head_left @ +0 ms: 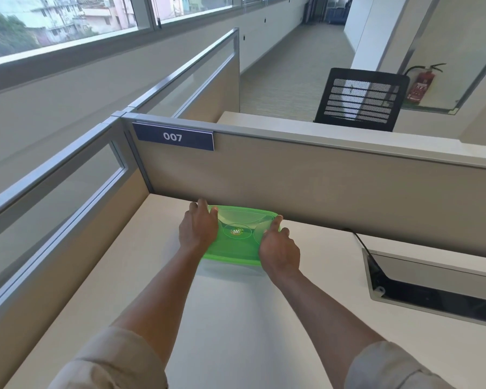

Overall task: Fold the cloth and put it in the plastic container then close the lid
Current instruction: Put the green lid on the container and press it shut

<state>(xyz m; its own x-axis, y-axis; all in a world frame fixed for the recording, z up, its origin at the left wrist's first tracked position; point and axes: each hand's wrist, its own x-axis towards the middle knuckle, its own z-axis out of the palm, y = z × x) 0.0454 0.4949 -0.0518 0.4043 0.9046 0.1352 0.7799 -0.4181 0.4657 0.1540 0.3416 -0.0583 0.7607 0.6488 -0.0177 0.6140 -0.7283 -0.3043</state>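
A green translucent plastic container (237,242) with its lid on sits on the white desk (236,318), close against the beige partition. My left hand (198,228) rests on the container's left end, fingers over the lid's far corner. My right hand (278,248) presses on the right end, fingers on the lid's edge. Both hands hold the container from the sides. The cloth is not visible; the lid hides what is inside.
A beige partition (320,189) with a "007" sign (174,137) stands right behind the container. An open cable tray (432,287) is sunk into the desk at the right. A glass side panel (54,192) borders the left. A black mesh chair (361,99) stands beyond the partition.
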